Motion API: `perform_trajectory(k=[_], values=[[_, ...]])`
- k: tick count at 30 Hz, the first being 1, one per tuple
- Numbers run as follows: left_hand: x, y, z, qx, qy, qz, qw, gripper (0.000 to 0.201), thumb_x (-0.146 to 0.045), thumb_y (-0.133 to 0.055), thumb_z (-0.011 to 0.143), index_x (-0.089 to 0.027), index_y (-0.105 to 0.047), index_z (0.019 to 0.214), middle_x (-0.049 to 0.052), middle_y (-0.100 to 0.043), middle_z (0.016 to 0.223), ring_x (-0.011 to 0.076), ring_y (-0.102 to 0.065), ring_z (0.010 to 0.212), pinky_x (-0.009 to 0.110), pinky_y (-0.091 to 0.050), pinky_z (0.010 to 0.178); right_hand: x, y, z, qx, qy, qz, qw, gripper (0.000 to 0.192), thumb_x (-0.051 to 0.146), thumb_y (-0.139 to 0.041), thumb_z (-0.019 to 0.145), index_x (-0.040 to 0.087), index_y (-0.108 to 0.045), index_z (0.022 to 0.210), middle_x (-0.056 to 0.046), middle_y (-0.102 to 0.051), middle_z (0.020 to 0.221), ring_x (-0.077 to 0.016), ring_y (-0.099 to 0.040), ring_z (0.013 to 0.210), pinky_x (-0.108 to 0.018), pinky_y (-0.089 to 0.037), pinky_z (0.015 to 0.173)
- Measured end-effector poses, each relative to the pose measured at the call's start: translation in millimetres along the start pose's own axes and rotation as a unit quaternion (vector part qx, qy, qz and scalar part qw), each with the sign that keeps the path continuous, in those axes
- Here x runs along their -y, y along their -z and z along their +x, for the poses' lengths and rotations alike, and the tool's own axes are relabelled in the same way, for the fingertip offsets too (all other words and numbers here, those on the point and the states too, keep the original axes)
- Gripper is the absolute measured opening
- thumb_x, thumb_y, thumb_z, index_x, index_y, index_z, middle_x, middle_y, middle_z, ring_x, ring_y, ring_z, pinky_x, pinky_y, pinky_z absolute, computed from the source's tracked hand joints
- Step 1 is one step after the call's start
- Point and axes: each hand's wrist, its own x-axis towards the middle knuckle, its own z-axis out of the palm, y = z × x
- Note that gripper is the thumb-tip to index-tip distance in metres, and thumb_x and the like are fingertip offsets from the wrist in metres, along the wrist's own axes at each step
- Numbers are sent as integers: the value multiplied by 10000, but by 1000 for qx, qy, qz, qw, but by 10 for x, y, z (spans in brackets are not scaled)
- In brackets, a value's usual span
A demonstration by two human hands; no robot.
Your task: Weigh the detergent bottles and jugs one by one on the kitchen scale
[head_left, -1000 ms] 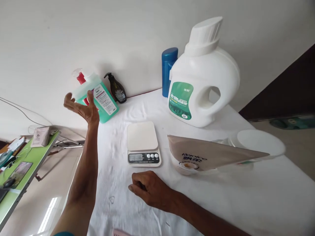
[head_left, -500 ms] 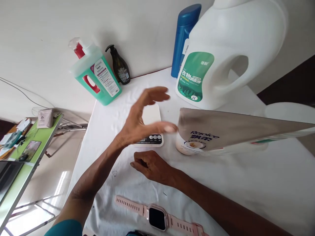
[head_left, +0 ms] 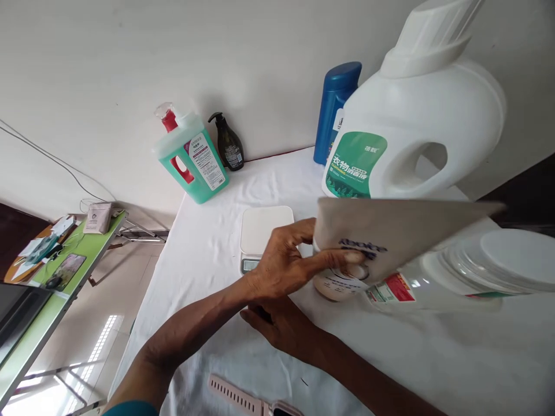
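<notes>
My left hand (head_left: 288,260) reaches across to a tall beige bottle marked Rejoice (head_left: 368,222), which looks like a shampoo bottle. Its thumb lies along the label and the fingers go round the near-left side, so the hand is closed on it. The bottle stands on the white cloth. Below the left wrist, my right hand (head_left: 288,329) rests on the cloth with its fingers curled in and nothing visible in them; the left hand partly covers it. A white digital scale (head_left: 265,228) lies just behind the hands, its display partly hidden by my left hand.
A large white detergent jug (head_left: 416,115) and a blue bottle (head_left: 336,115) stand behind. Back left are a green jug (head_left: 195,162) and a black pump bottle (head_left: 229,144). A clear jar (head_left: 459,271) is at right, a pink-strapped watch (head_left: 243,398) in front.
My left hand, spread in the air above the scale before, has moved right and down and taken hold of the Rejoice bottle. My right hand stays curled on the cloth. The view has shifted.
</notes>
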Motion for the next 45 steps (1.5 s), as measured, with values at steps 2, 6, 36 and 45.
perform_trajectory(k=[2,6,36,45], values=[[-63,86,37,-44,-1,-20,999,326,-520,-859,797,-208,-815,883,51,-809,959,239,-759,934,381,-617,856,9,12,15,15,-22,20,999,332,300,-561,982,211,-391,711,41,-445,634,-113,-382,605,-295,-307,590],[-230,418,132,-154,-64,8,986,314,-509,-852,813,-225,-808,939,39,-808,968,235,-760,925,400,-626,856,50,36,23,37,-54,77,995,367,346,-559,991,217,-367,707,60,-408,620,-100,-349,590,-273,-282,577],[166,1159,0,-286,-143,149,936,590,-780,-577,898,-218,-741,977,76,-762,1036,243,-700,996,387,-559,892,35,30,13,51,-62,65,995,379,381,-512,1026,226,-361,715,56,-379,639,-113,-329,591,-287,-286,595],[688,1233,-170,-405,-88,154,897,627,-673,-400,1036,-186,-665,743,54,-671,744,164,-615,720,326,-501,731,30,30,12,58,-65,61,994,408,396,-475,1054,231,-312,719,54,-336,655,-119,-301,598,-297,-263,585]])
